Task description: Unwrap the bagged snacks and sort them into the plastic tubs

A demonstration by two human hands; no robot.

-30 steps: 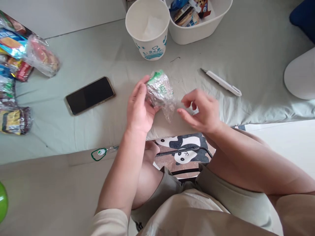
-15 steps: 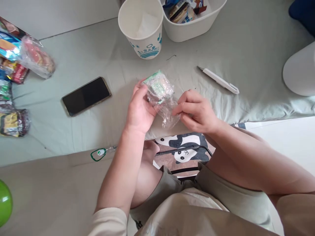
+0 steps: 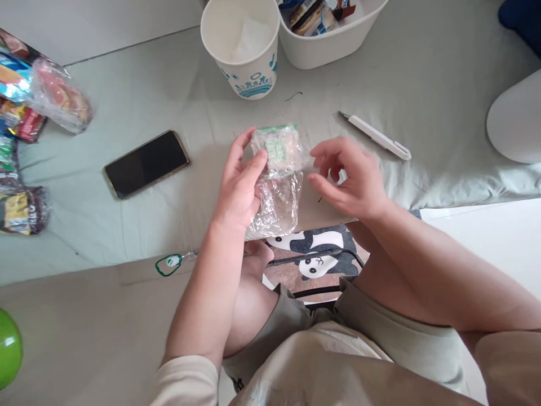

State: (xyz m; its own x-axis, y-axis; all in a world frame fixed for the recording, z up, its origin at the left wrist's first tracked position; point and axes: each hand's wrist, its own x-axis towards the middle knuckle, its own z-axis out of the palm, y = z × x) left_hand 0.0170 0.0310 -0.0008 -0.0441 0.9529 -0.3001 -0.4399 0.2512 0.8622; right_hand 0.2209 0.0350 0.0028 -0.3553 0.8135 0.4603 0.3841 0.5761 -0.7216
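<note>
My left hand (image 3: 242, 180) holds a small clear plastic packet (image 3: 279, 149) with green print, its thumb on top of the packet's left side. Crinkled clear film (image 3: 279, 206) hangs from the packet toward the front edge of the cloth-covered surface (image 3: 220, 124). Just right of the packet is my right hand (image 3: 353, 177), slightly blurred, its fingers curved and apart with nothing between them. A white utility knife (image 3: 376, 135) lies beyond that hand, to the upper right.
A phone (image 3: 147, 163) lies at the left, near several wrapped snacks (image 3: 61, 96). A paper cup (image 3: 253, 73) and a white tub of packets (image 3: 332, 48) stand at the back. A white rounded object (image 3: 518, 121) is at the right edge.
My right hand has let go of the clear film and moved a little right, its fingers opening. The packet now lies flatter in my left hand, with the film spread out below it.
</note>
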